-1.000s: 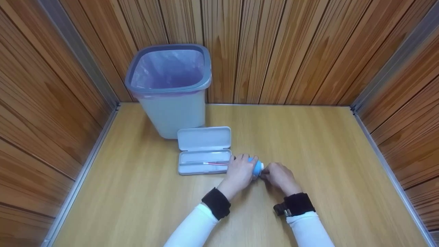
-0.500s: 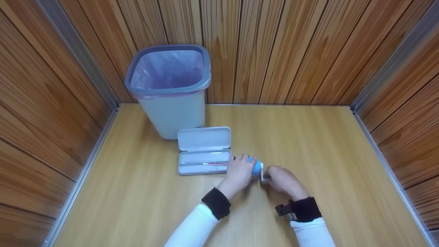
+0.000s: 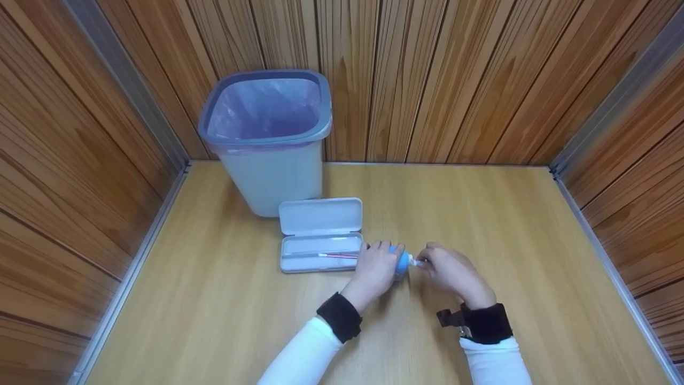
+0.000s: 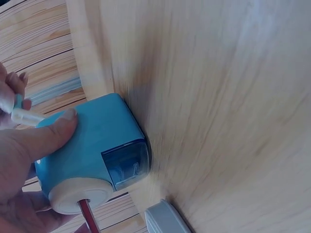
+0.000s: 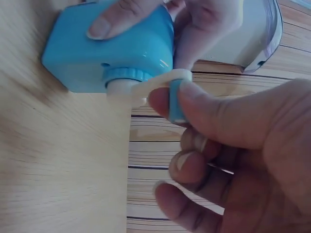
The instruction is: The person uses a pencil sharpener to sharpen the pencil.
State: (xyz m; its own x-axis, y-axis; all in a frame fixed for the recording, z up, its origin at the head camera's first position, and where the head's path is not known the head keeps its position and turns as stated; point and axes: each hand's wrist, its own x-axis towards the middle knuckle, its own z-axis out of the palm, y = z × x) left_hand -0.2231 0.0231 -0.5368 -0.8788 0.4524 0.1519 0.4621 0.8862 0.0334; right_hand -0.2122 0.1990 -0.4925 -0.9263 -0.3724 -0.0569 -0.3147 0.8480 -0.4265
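Note:
A blue crank pencil sharpener (image 4: 104, 128) with a clear blue shavings drawer (image 4: 129, 165) rests on the table. My left hand (image 3: 374, 270) grips it from above, thumb along one side. A red pencil (image 4: 89, 216) sticks out of its round cream front; in the head view it extends left over the open pencil case (image 3: 299, 264), its sharpener end hidden by my left hand. On the opposite side, my right hand (image 3: 451, 272) pinches the blue knob (image 5: 176, 102) of the cream crank (image 5: 163, 80) between thumb and forefinger. The other fingers are loosely bent.
The case's grey lid (image 3: 320, 216) stands raised at the back. Behind it is a pale waste bin (image 3: 272, 182) with a plastic liner. Wood-panelled walls (image 3: 406, 80) enclose the table (image 3: 507, 224) at the back and sides.
My right hand has turned with the crank, dropping toward me, then rising and shifting slightly right. My left hand, the sharpener and the case have stayed in place.

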